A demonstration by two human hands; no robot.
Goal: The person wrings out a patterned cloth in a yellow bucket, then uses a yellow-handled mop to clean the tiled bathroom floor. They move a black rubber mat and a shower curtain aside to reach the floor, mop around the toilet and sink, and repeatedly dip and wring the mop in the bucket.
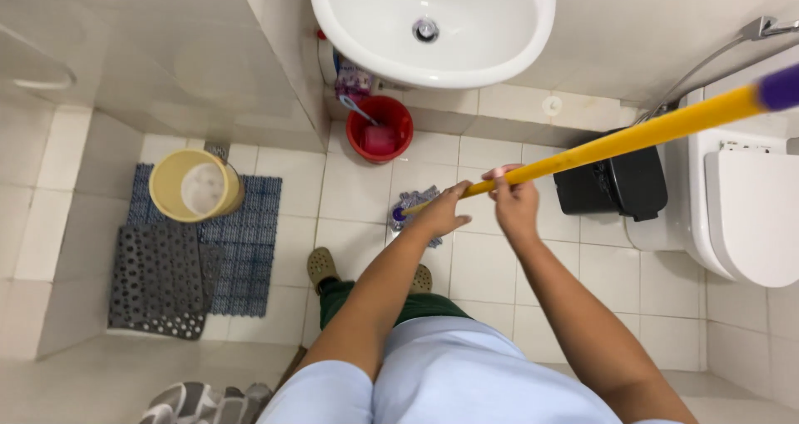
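Both hands are closing on the yellow mop handle (632, 133): my left hand (441, 212) is wrapping it lower down, my right hand (514, 199) is gripping just above, the two nearly touching. I am seeing the handle slanting from upper right, where its purple end (781, 87) is leaving the view, down to the mop head (414, 206), which is resting on the white floor tiles (483, 266) just ahead of my shoes.

Open tile is lying to the right of the mop head, reaching toward the black bin (616, 183), which is standing against the toilet (741, 199). Directly ahead, the white sink (433, 24) is overhanging a red bucket (379, 128) holding a brush. To the left, a wall corner is narrowing the floor; beyond it, dark mats (200, 257) are lying flat, and a yellow bucket (196, 185) is sitting on them, its contents unclear.
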